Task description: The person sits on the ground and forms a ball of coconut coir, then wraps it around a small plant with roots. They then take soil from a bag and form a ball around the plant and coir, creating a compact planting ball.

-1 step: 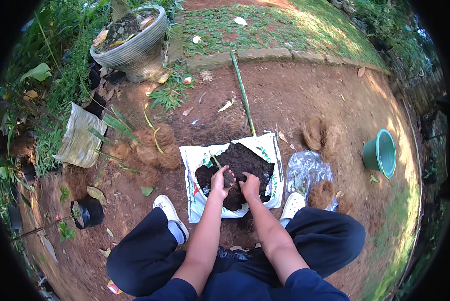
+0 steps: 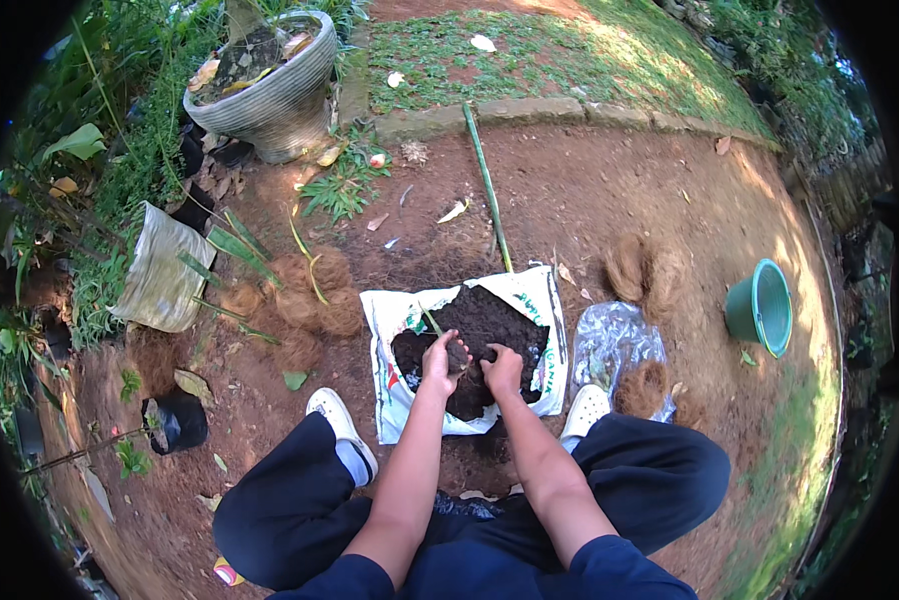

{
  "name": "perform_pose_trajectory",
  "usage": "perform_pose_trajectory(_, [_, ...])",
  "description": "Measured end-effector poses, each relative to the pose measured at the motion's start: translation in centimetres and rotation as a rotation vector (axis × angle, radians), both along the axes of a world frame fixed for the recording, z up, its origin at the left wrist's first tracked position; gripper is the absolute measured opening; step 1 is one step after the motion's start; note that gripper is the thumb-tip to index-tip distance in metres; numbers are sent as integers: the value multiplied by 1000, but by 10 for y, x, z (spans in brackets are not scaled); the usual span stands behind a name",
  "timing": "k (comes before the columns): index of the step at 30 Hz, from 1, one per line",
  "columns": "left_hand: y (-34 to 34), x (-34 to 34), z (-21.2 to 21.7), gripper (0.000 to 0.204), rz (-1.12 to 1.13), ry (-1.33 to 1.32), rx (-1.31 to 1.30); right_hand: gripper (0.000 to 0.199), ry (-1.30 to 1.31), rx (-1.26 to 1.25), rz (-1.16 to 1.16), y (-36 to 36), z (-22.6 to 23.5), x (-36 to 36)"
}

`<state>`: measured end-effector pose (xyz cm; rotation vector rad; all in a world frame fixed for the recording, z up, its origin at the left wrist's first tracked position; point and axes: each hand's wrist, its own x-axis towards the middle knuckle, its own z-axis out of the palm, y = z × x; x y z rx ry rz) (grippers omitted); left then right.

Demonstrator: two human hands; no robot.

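Observation:
A white sack (image 2: 390,400) lies cut wide on the ground between my feet, with dark soil (image 2: 499,315) filling it. Over its middle my left hand (image 2: 437,368) is closed around a clump of soil (image 2: 457,357). A thin green stem (image 2: 430,319) sticks up from that clump, leaning away to the left. Just to the right, my right hand (image 2: 504,370) is low over the soil, palm down. Its thumb and forefinger are bent but apart, pointing toward the clump without touching it; the other fingertips are partly hidden.
Brown fibre bundles (image 2: 314,295) with cut green leaves lie left; more fibre (image 2: 646,275) and a clear plastic bag (image 2: 614,340) lie right. A green bucket (image 2: 759,308) is farther right. Beyond the sack lies a green pole (image 2: 487,190). A large planter (image 2: 269,95) stands far left.

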<state>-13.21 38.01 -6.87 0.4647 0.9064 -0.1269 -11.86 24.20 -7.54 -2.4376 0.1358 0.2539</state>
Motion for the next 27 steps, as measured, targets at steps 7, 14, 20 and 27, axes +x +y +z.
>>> perform_pose_trajectory(7, [5, 10, 2, 18, -67, 46, 26, 34, 18, 143, -130, -2, 28, 10])
perform_pose_trajectory(14, [-22, 19, -7, 39, -27, 61, 33, 34, -235, 314, -34, 20, 66, -7])
perform_pose_trajectory(20, [-25, 30, -16, 55, -64, 181, 330, 32, -222, 285, 53, 31, 71, -33])
perform_pose_trajectory(27, [-29, 21, 4, 41, -52, 55, 293, 31, -183, 344, 80, 21, 84, -35])
